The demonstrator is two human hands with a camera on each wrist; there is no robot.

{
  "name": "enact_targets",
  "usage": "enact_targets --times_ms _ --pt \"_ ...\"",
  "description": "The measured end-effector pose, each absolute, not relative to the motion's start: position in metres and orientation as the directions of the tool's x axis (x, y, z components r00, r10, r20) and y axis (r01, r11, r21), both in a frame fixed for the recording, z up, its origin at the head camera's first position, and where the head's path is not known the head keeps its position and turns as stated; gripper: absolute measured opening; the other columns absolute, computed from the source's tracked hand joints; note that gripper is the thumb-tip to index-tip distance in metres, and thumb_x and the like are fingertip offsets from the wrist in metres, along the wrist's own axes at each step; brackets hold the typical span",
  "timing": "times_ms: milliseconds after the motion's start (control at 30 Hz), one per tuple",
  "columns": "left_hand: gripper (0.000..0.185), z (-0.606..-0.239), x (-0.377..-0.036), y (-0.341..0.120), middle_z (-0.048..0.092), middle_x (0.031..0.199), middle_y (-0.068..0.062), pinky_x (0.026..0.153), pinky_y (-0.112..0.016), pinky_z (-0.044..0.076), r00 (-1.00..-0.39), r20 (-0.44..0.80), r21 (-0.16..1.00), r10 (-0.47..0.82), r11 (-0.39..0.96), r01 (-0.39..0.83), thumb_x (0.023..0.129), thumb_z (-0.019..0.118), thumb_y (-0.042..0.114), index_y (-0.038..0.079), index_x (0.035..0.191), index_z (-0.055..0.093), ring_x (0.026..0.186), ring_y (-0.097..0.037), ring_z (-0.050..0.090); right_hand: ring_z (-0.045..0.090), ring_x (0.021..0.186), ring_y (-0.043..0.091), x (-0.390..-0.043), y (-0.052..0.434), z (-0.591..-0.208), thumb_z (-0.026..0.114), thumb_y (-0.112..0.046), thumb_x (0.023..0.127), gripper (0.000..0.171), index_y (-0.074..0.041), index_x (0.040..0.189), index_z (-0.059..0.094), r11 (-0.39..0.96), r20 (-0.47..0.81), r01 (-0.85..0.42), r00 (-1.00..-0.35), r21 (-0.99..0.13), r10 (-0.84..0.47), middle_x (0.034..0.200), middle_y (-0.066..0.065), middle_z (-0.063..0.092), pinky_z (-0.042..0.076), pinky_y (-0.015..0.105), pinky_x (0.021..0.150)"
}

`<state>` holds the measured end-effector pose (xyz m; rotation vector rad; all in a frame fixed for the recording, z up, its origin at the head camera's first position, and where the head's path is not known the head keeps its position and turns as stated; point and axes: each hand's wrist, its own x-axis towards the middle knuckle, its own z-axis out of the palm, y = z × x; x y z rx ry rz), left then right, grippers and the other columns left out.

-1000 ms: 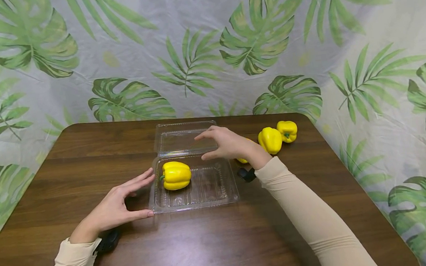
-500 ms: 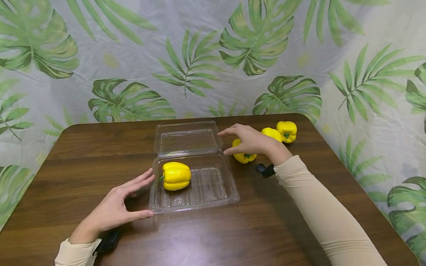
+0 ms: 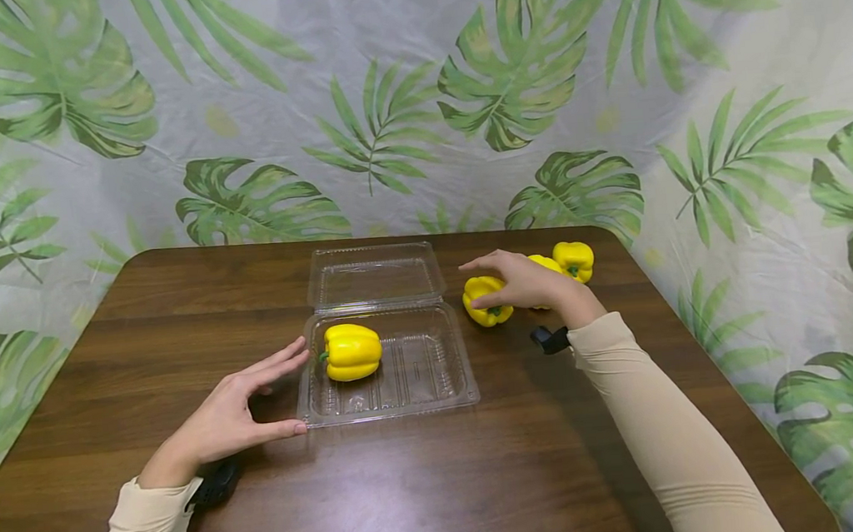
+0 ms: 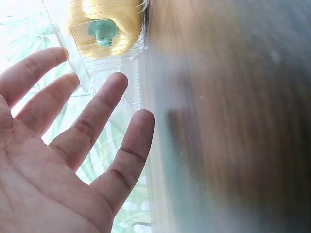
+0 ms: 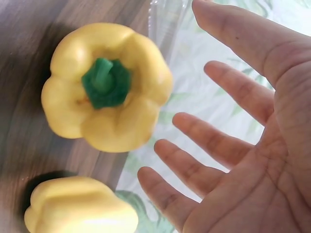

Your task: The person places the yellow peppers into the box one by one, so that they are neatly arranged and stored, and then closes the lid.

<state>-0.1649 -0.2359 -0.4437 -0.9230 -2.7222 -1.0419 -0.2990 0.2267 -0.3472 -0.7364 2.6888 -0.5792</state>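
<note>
A clear plastic clamshell container (image 3: 429, 391) lies on the table with its lid (image 3: 375, 282) folded back. Inside, toward its left end, rests a yellow bell pepper (image 3: 354, 352) with the stem pointing left. My left hand (image 3: 220, 416) has its fingertips right at the container's left rim, fingers extended. Over to the right, my right hand (image 3: 525, 281) hovers at another yellow bell pepper (image 3: 486, 311), thumb and fingers spread. In the right wrist view that bell pepper (image 5: 107, 121) shows its green stem, and the palm faces it with nothing held.
Two more yellow bell peppers stand at the back right: one partly hidden behind the right hand, the other pepper (image 3: 573, 261) farther out. The brown wooden table (image 3: 414, 492) ends at a leaf-patterned cloth (image 3: 398, 93) behind.
My right hand has moved right, from over the container to the nearest loose bell pepper, uncovering the container's right side. The left hand stays in place.
</note>
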Motion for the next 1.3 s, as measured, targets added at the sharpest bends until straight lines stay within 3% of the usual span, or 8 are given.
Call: enact_targets --times_ms 500,1100,1300 --pt "0.088 -0.444 -0.165 -0.235 0.045 0.171 -0.004 0.097 -0.038 0.061 -0.815 0.278 0.581 0.508 0.587 0.564 0.083 0.094 0.043 0.017 0.158 0.056 0.147 -0.020 0.056 0.053 0.143 0.040 -0.299 0.236 -0.357 0.077 -0.030 0.101 0.064 -0.011 0.158 0.054 0.782 -0.179 -0.411 -0.823 -0.468 -0.539 0.161 0.018 0.054 0.045 0.059 0.114" --pt "0.088 -0.445 -0.166 -0.235 0.045 0.171 -0.005 0.096 -0.039 0.061 -0.811 0.281 0.579 0.513 0.584 0.569 0.083 0.094 0.043 0.017 0.158 0.055 0.147 -0.020 0.056 0.048 0.148 0.042 -0.296 0.243 -0.364 0.080 -0.024 0.099 0.061 -0.006 0.154 0.058 0.763 -0.164 -0.422 -0.815 -0.490 -0.556 0.159 0.020 0.055 0.040 0.061 0.122" --pt "0.089 -0.445 -0.165 -0.236 0.045 0.171 -0.004 0.097 -0.038 0.061 -0.815 0.277 0.580 0.509 0.587 0.564 0.083 0.094 0.044 0.018 0.159 0.055 0.147 -0.021 0.055 0.048 0.146 0.043 -0.292 0.246 -0.364 0.080 -0.026 0.099 0.063 -0.009 0.155 0.058 0.777 -0.176 -0.402 -0.825 -0.484 -0.536 0.158 0.022 0.054 0.042 0.060 0.119"
